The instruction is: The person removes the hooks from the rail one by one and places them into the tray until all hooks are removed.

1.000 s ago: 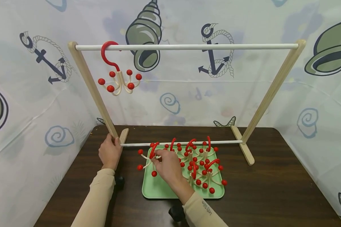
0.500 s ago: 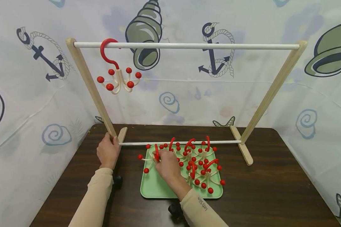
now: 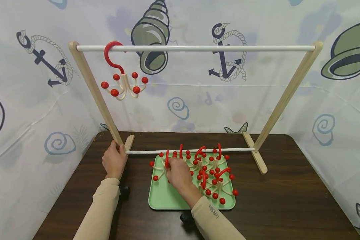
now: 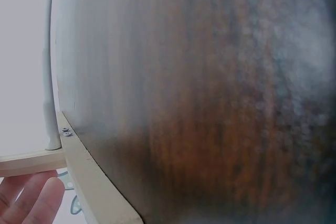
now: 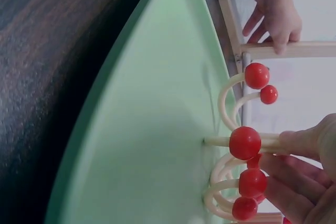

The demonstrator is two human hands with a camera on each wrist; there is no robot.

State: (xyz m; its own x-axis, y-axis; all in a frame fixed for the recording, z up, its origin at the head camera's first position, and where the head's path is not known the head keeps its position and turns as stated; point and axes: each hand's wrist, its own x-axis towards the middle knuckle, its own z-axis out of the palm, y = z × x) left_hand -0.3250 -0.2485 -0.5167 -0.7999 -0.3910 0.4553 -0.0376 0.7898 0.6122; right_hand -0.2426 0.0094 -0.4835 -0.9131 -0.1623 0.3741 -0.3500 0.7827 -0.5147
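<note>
My left hand (image 3: 114, 161) grips the left wooden post (image 3: 91, 83) of a stand, just above its foot. Over the tray's back left part, my right hand (image 3: 180, 173) pinches the cream stem of a red-hooked hanger (image 5: 245, 142). Its curved cream arms end in red balls and come down close to the tray surface; whether they touch I cannot tell. The red hook stands upright above my fingers, which partly hide the stem. A similar hanger (image 3: 124, 85) hangs by its hook near the left end of the upper white bar (image 3: 210, 48).
Several more such hangers (image 3: 219, 183) crowd the right and back of the green tray (image 3: 165, 201). A lower white bar (image 3: 150, 152) runs just behind the tray. The right post (image 3: 288, 96) stands on a wooden foot (image 3: 259, 161) on the dark table (image 3: 297, 200).
The hanger in my right hand has turned, its hook going from tilted to upright, and shifted slightly right. My left hand keeps its grip on the post.
</note>
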